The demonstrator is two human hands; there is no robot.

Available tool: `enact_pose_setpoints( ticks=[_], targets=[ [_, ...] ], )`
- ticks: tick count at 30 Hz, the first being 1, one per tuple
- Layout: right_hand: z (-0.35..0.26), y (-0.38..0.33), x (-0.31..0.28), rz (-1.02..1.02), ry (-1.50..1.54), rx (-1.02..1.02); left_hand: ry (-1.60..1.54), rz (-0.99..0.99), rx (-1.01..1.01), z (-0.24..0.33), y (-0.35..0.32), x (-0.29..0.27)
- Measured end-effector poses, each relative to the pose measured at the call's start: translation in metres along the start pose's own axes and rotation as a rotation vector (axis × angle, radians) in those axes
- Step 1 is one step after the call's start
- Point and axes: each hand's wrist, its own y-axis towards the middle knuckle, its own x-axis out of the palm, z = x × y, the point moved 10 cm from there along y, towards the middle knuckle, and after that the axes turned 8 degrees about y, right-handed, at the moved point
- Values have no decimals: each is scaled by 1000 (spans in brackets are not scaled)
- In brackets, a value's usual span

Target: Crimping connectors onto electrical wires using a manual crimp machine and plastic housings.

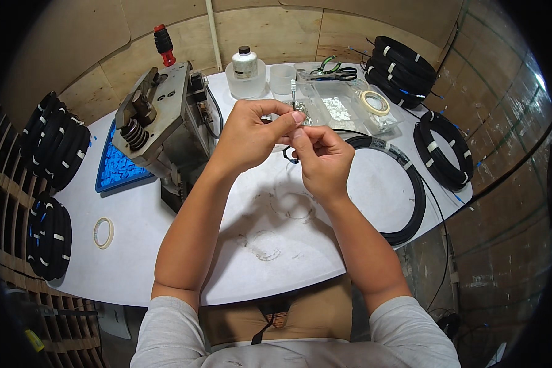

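From the head camera I see both my hands raised together over the middle of the white table (325, 257). My left hand (248, 138) pinches the end of a thin black cable (288, 156) between thumb and forefinger, and a small metal piece (293, 92) stands up just above those fingertips. My right hand (322, 159) is closed around the same cable just below, its fingertips touching those of the left. The cable loops down from my grip and seems to run on to the large black coil (411, 184) lying flat on the table to my right.

By my judgement the work is midway: the cable end is in hand and the metal piece appears to be at its tip, but I cannot tell whether it is seated. The hand press (159, 113) with its red handle stands untouched to my left, beside a blue tray (119, 168) of small blue parts. Clear plastic trays (343, 107) hold small metal bits ahead of me, with a tape roll (375, 102) and pliers (331, 70) nearby. Bundled coils (55, 138) already taped sit around the table's edges, so several look finished.
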Motion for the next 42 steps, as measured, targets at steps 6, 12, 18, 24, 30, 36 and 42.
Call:
enact_pose_setpoints(
  ticks=[6, 12, 18, 24, 30, 36, 42],
  targets=[
    [10, 3, -2, -15, 80, 124, -70, -15, -11, 4, -1, 2],
    [14, 4, -1, -12, 108, 162, -98, -26, -21, 0, -1, 2],
    [14, 4, -1, -12, 105, 155, -89, -23, -26, -1, -1, 2],
    [12, 3, 1, -26, 72, 154, -61, -15, -15, -4, 1, 0],
    [13, 3, 2, -50, 65, 152, -59, -17, -17, -4, 1, 0],
    [13, 3, 3, -74, 67, 151, -44, -18, -22, -4, 1, 0],
    [13, 4, 3, -57, 123, 161, -42, -26, -26, -2, 0, 2]
  ],
)
